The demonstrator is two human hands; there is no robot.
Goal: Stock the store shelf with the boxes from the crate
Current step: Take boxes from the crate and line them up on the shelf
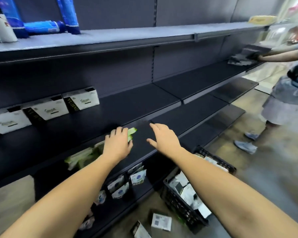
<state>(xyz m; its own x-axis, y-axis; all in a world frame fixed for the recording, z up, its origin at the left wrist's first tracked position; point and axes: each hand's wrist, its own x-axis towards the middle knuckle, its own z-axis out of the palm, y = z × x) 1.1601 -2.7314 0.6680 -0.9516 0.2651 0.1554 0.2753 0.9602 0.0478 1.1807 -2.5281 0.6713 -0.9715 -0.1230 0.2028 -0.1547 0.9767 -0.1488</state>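
Head view. Dark metal store shelf point(127, 107), several tiers. Three white cardboard boxes with black ends point(48, 109) stand side by side along the back left of the middle tier.

Left hand point(117, 145) is over that tier's front edge, fingers curled round a pale green packet point(132, 132). Blur hides the finer grip.

Right hand point(163, 138) is just beside it, palm down above the shelf. Its fingers are straight and pressed together, thumb spread apart, holding nothing.

Black plastic lattice crate point(179, 201) sits on the floor under the right forearm, with more white boxes inside. Loose boxes point(161, 221) lie on the floor beside it.

Blue wrapped packs point(41, 26) are on the top tier, left. A second person point(286, 100) stands far right, one hand on a grey cloth point(239, 59) on the shelf.
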